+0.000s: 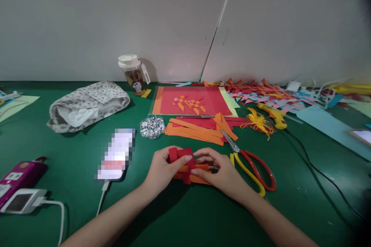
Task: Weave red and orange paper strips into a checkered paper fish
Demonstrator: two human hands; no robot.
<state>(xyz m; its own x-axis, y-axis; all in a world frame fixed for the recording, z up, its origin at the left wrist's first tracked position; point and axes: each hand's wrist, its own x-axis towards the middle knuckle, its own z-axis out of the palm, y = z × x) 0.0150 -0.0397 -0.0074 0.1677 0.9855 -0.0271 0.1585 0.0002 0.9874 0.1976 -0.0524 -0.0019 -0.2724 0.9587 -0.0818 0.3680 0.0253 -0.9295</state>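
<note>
In the head view, holds a folded piece of red and orange paper strips [191, 164] low in the middle, over the green table [162, 220]. Clamps its left part firmly between thumb and fingers of the left hand [165, 166]. Lays the thumb of the right hand [223, 168] against its orange side, with fingers curled near the red; cannot tell whether pinched shut there. Has the scissors [242, 151] just beside the right hand, pointing away with blade tips at the loose orange strips [199, 131]. Looks past these to a red sheet [214, 92] bearing a pair of checkered paper fish [195, 105]. Shows, left of the loose strips, a container of small toy eyes [152, 127], then a phone [116, 154] with its cable, a patterned cloth pouch [89, 98] and a lidded cup [133, 77] near the wall. Shows, to the right, a bundle of yellow string [256, 123] beside a yellow glue gun [278, 117], before a heap of coloured paper scraps [257, 92]
</note>
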